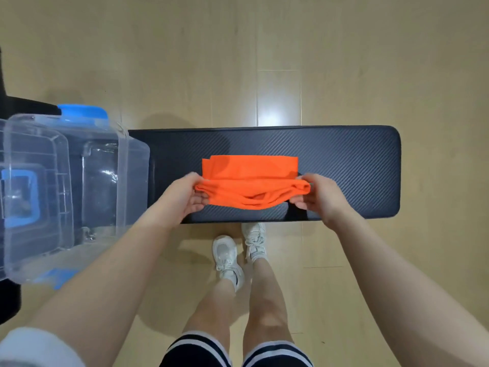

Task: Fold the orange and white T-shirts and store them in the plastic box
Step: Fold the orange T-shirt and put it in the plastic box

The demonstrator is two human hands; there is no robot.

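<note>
Two hands had the orange T-shirt [248,178] by its near corners, left hand [182,198] and right hand [318,198] each pinching the cloth over the dark surface [349,165]. It looked light and floppy, sagging mid-edge, so the corners seemed the best hold. No white T-shirt in sight, and the clear plastic box [66,186] was cut off at left.

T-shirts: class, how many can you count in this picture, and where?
1. The orange T-shirt lies partly folded on the dark bench, its near edge gripped by both hands. No white one shows.
</note>
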